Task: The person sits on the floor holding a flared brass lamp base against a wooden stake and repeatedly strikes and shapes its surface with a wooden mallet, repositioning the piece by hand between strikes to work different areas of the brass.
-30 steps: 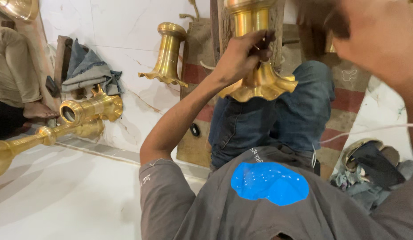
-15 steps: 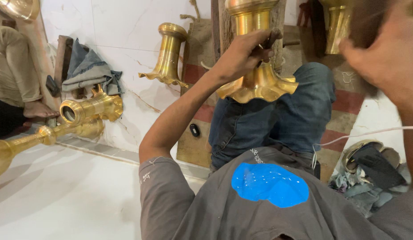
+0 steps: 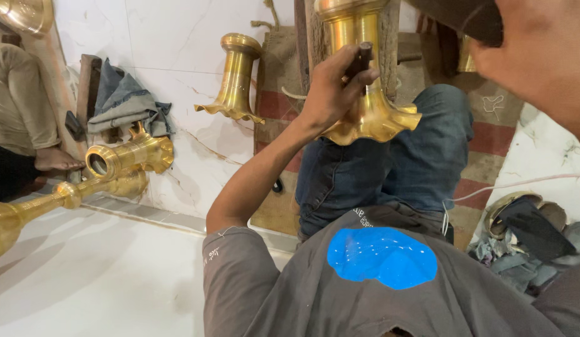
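Note:
A brass flared piece [image 3: 365, 106] with a wavy rim stands upright above my knees in blue jeans [image 3: 390, 168]. My left hand [image 3: 330, 93] is closed around a short dark rod [image 3: 363, 55] and presses it against the neck of the brass piece. My right hand [image 3: 539, 56] is raised at the top right, close to the camera and blurred. It grips a dark tool [image 3: 458, 15] that is cut off by the top edge.
A second flared brass piece [image 3: 235, 81] leans against the marble wall. A long brass stem with a cup-shaped end [image 3: 115, 163] lies at the left on the white floor. Another person [image 3: 22, 106] sits at far left. A cloth bundle [image 3: 125, 103] and dark clutter [image 3: 530, 231] lie nearby.
My right hand with the dark tool dropped toward the brass piece half a second ago and is now raised again, nearer the camera. My left hand and the rod stayed in place.

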